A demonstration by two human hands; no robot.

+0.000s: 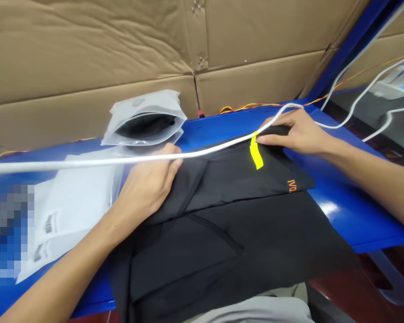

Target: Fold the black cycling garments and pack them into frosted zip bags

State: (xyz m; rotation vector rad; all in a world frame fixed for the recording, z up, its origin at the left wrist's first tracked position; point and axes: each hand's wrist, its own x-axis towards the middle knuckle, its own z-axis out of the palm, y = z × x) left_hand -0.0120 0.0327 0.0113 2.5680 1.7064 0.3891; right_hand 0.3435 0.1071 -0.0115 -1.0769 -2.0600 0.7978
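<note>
A black garment (256, 233), with seams and small orange letters near one edge, lies partly folded over the front of the blue table. At the fold's left end, my left hand (148, 179) is closed on the fabric, its fingertips partly hidden. My right hand (303, 132) pinches the garment's far right edge between thumb and fingers. A white cable (202, 153) runs across the view in front of both hands. On it hangs a yellow tag (256, 156), beside my right thumb.
Behind my left hand stands an open frosted plastic bag (144, 110) with something black inside. White labelled bags (77, 197) lie at the left of the blue table (343, 215). Brown cardboard (87, 45) walls the back. More white cables (353, 114) hang at the right.
</note>
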